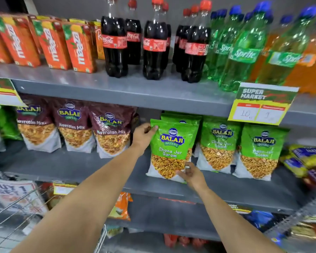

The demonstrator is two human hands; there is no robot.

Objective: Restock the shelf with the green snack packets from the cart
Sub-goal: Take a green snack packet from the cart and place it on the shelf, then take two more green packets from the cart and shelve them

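Note:
A green Balaji Chana Jor Garam packet [170,150] stands upright on the grey middle shelf [80,167]. My left hand [144,134] grips its top left corner. My right hand [191,173] pinches its bottom right corner. Another green packet [182,118] stands right behind it. Two more green packets [218,145] [261,152] stand to its right in the same row. The wire cart [16,212] shows at the lower left; I cannot see any green packets in it.
Maroon Navratan Mix packets [111,132] fill the shelf to the left. Cola bottles [153,42], Sprite bottles [243,50] and orange juice cartons [53,44] stand on the upper shelf. A price tag [263,104] hangs from its edge. Yellow packets [303,157] lie at the right.

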